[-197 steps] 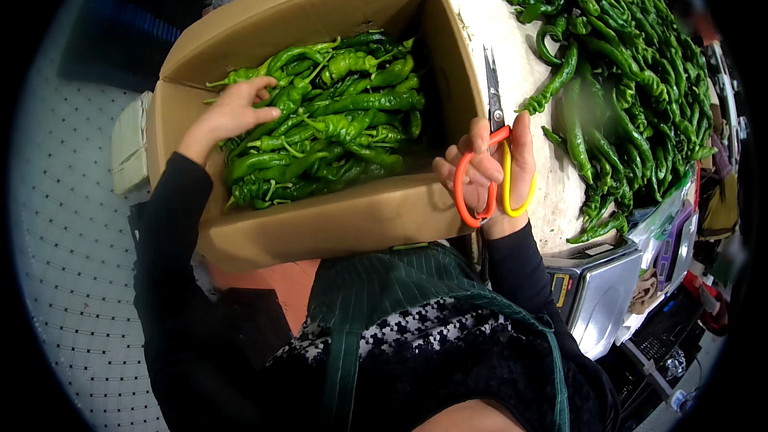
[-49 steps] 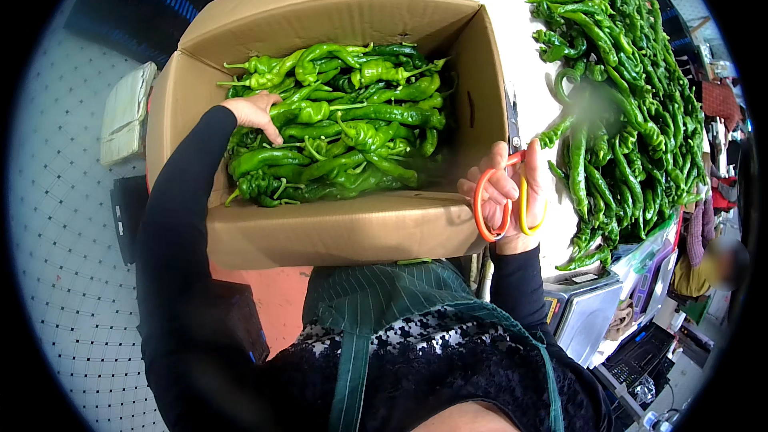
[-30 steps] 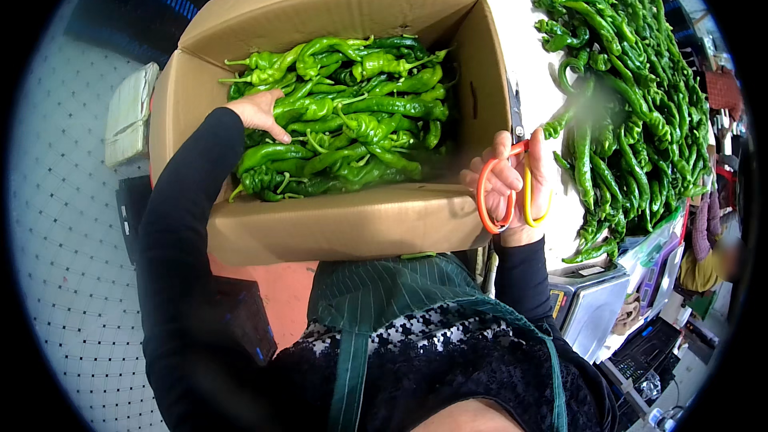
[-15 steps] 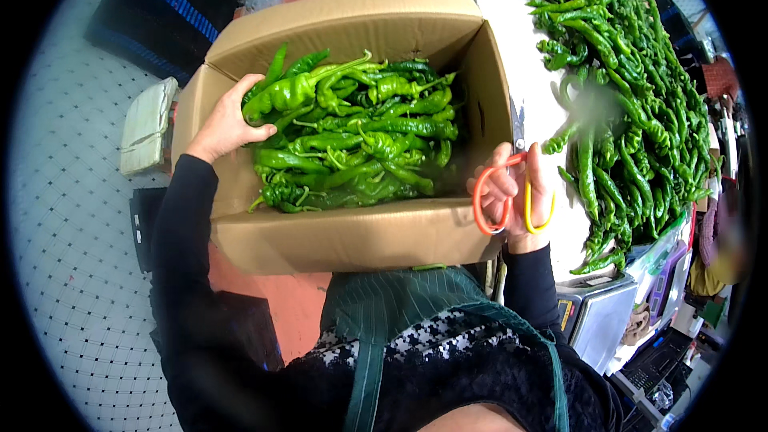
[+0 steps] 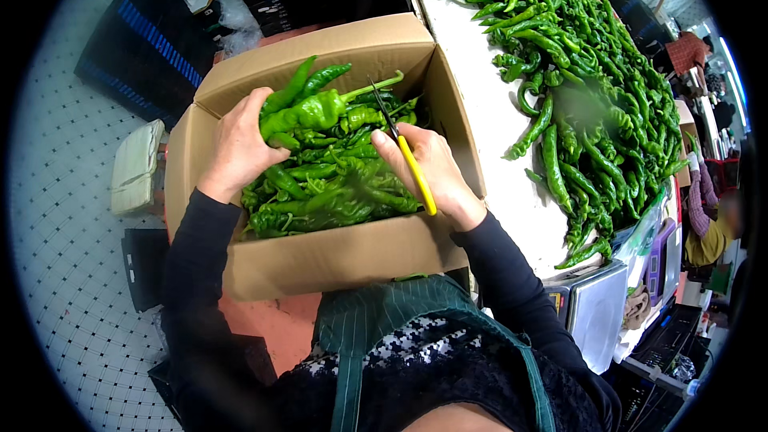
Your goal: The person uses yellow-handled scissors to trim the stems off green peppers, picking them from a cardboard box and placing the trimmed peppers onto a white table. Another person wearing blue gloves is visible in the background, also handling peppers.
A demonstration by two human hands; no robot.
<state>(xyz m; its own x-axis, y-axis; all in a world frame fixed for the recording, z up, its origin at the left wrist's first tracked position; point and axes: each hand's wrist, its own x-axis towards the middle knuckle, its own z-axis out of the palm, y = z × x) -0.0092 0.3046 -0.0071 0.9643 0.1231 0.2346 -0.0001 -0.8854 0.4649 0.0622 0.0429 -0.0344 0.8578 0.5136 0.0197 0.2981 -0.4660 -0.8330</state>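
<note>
My left hand [image 5: 242,142] is closed around several green peppers [image 5: 308,110] at the left side of a cardboard box [image 5: 340,250]. One of the held peppers has a long pale stem pointing right. My right hand [image 5: 430,164] grips scissors with a yellow handle [image 5: 417,177]. Their dark blades stand parted and point up toward the long stem; whether they touch it I cannot tell. Beneath both hands, more green peppers [image 5: 320,210] fill the box.
A white table [image 5: 480,120] on the right bears a large heap of green peppers [image 5: 608,128]. A metal scale [image 5: 598,316] stands at its near end. Dark crates [image 5: 148,40] are at the back left. Another person [image 5: 712,224] is at the far right.
My right hand has brought the scissors from the box's right edge in over the peppers, and their blades are now apart. My left hand has lifted its peppers slightly.
</note>
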